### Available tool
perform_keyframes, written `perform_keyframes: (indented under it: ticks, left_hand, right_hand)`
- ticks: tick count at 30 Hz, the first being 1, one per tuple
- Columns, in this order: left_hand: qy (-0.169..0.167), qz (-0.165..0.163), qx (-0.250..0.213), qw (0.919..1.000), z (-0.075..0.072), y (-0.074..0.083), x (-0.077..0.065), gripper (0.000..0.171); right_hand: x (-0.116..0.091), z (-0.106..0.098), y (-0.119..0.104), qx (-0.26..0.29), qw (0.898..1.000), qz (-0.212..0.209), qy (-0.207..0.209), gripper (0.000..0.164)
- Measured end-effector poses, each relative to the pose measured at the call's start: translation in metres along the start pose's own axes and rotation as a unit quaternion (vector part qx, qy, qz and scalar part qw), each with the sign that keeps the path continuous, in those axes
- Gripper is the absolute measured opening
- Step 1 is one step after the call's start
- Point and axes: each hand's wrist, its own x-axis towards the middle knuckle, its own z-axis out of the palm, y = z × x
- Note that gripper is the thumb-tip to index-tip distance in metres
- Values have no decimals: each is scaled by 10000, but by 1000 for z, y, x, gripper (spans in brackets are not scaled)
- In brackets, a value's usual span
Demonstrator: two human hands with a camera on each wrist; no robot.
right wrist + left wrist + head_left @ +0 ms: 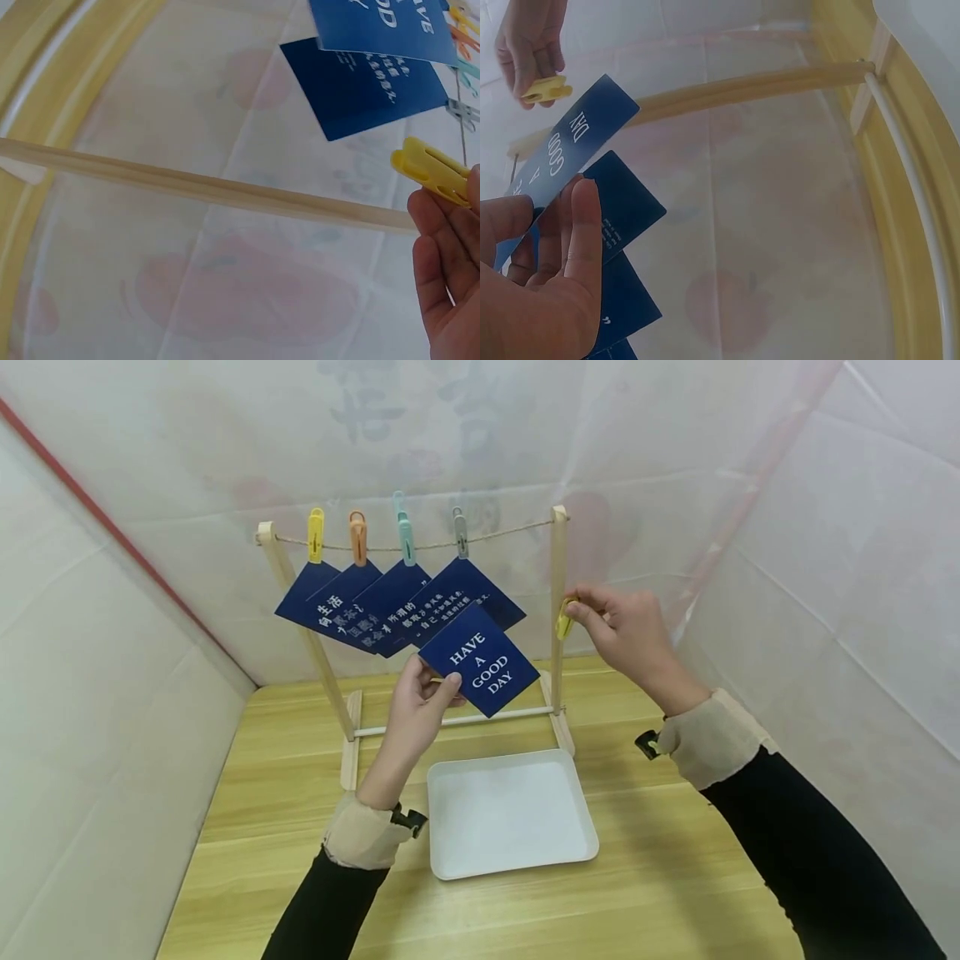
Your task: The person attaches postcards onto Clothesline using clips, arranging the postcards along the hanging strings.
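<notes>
My left hand (415,710) pinches a dark blue card (487,664) by its left corner, with "HAVE A GOOD DAY" facing me. This card overlaps the rightmost hanging card (498,593) in the head view. Beside the right post, my right hand (630,631) holds a yellow clothespin (565,620) between thumb and fingers. In the right wrist view the yellow clothespin (431,171) points toward the cards. Several blue cards hang by one corner from a twine line (510,531), each under a clothespin: yellow (316,535), orange (358,538), teal (406,539) and grey (460,532).
A wooden stand carries the twine between its left post (315,652) and right post (558,610). A white rod (495,717) joins the posts low down. In front lies a white tray (513,818) on the wood-grain table (262,860). Pale sheets enclose the back and sides.
</notes>
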Motion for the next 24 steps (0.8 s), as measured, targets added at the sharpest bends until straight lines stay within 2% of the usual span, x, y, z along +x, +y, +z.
perform_keyframes:
  ticks: [8, 15, 20, 24]
  left_hand:
    - [-25, -44, -146, 9999, 5, -3, 10, 39]
    - [60, -244, -262, 9993, 10, -1, 20, 39]
    - [135, -381, -349, 9986, 13, -3, 27, 37]
    - [193, -487, -430, 9977, 17, -4, 31, 37]
  right_hand:
    - [30, -6, -8, 310, 9991, 137, 265, 16]
    - [62, -9, -13, 658, 9963, 78, 545, 18]
    - [79, -10, -18, 671, 9969, -64, 405, 20]
    - [88, -13, -21, 456, 9984, -180, 295, 21]
